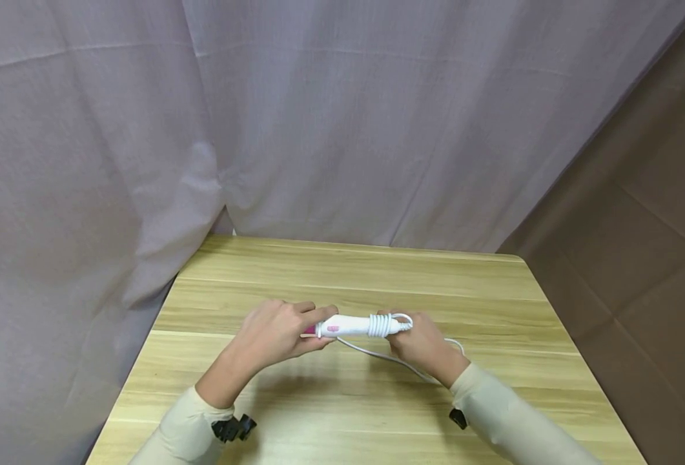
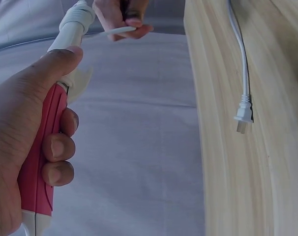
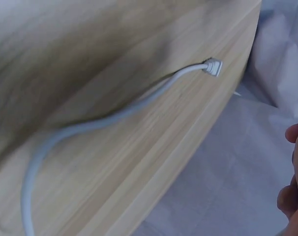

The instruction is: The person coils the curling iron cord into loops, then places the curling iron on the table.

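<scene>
Head view, and here we are over the middle of the bench (image 1: 435, 278): one hair iron (image 1: 350, 325), held up off the wood, lying crosswise between the left and right edges, roughly in line with the far edge. Left hand (image 1: 286, 329) has it, fingers and thumb wrapped round the red section, with the thumb reaching up onto the white part, as the left wrist view shows clearly. White handle pointing right, pink switch (image 1: 333, 329) facing up, and look at the cord (image 1: 379, 325), several snug turns round that handle near its end! Right hand (image 1: 426, 345) is just beside that end, fingers pinched together on the cord. Down below, a loose length of it curves across the wood to the plug (image 2: 244, 115), flat on the bench near the far edge, two prongs showing. Pale sleeves (image 1: 507, 407) on both arms, black clips (image 1: 234, 427) at the wrists, grey curtain (image 1: 342, 129) behind the far edge, brown cloth (image 1: 638, 258) beyond the right edge.
</scene>
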The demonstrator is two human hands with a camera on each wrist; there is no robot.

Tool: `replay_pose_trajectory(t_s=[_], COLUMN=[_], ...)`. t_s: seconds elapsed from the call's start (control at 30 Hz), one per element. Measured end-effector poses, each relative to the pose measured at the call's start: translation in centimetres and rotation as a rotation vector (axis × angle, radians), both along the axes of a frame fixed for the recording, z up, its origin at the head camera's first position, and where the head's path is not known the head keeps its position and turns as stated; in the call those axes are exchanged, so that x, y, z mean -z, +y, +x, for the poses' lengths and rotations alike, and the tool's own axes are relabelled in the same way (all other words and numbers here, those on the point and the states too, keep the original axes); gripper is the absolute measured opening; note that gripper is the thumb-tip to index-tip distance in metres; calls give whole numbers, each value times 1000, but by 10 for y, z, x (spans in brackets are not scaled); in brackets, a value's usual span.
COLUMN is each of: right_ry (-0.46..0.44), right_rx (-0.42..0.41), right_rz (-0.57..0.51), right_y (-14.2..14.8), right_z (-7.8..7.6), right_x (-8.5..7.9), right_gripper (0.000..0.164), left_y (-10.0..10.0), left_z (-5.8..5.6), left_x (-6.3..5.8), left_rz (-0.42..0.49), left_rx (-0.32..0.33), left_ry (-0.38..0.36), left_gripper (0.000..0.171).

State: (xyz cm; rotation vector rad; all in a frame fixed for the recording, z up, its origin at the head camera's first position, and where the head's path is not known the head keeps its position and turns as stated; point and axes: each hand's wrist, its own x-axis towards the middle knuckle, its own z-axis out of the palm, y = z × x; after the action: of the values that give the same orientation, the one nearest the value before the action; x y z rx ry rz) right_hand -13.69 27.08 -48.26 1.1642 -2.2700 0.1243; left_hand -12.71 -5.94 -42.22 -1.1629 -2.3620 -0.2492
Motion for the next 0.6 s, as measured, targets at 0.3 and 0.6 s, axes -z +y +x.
replay_pose_trajectory(t_s=[0.3, 0.6], right_ry=[115, 113], right_rx=[-110, -139], right_rz=[14, -60], right_y=[-3, -10], right_z=[12, 29], right_x=[7, 2], right_gripper=[16, 40], left_y=[1, 5], left_z=[-2, -3], left_x=[-2, 1], left_rz=[9, 12], left_rx=[-22, -35], left_ry=[-29, -76], left_gripper=[45, 44])
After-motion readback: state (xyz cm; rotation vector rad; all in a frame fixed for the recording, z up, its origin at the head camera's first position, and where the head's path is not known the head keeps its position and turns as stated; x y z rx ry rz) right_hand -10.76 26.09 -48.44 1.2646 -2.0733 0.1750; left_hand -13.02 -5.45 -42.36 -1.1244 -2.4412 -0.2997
